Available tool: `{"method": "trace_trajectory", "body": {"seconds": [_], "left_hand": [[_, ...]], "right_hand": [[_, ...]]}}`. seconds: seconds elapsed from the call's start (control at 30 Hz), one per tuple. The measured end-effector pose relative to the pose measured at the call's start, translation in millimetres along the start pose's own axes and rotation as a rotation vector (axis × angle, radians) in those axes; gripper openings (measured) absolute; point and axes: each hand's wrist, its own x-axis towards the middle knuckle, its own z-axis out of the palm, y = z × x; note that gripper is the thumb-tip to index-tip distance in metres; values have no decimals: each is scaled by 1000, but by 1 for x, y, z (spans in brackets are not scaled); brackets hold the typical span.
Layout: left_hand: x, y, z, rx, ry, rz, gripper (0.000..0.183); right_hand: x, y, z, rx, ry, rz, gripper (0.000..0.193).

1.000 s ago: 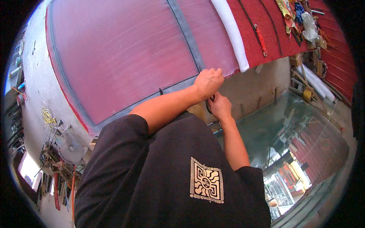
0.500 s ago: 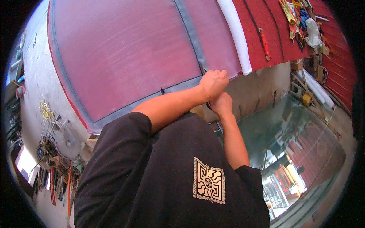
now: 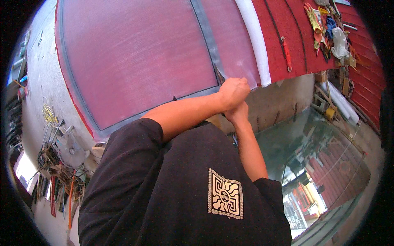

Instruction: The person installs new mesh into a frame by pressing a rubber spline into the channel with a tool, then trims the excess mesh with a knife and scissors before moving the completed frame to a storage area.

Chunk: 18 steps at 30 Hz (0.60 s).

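Note:
A sheet of fine whitish mesh [image 3: 135, 53] lies over a grey frame [image 3: 204, 30] on a red-covered table. My left forearm crosses in front of my body, and my left hand [image 3: 234, 92] is closed at the mesh's near edge, beside the frame's near right corner; the mesh is drawn up into its fingers. Just below it and partly behind it, my right hand [image 3: 238, 112] is closed around a dark tool, mostly hidden. A dark pointed piece [image 3: 220, 76] shows beyond the left hand; whether it belongs to that tool, I cannot tell.
A white mesh roll [image 3: 255, 41] lies to the right. Beyond it are a red-handled tool [image 3: 287, 55], dark cords and gloves [image 3: 316, 26]. A large glass sheet [image 3: 312, 143] stands low at right. Tools and a fan [image 3: 72, 149] crowd the left wall.
Both hands have shifted slightly toward me and right along the mesh edge. The mesh beside my left hand looks more lifted. My view has tilted a little.

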Motion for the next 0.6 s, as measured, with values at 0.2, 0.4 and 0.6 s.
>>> {"method": "trace_trajectory", "body": {"seconds": [0.2, 0.4, 0.6], "left_hand": [[12, 7, -21, 20, -48, 44, 16], [28, 28, -37, 78, -58, -75, 13], [41, 35, -67, 1, -98, -91, 14]], "right_hand": [[22, 9, 20, -25, 201, -276, 61], [73, -9, 40, 29, 367, -254, 52], [84, -102, -61, -89, -85, 156, 80]]}}
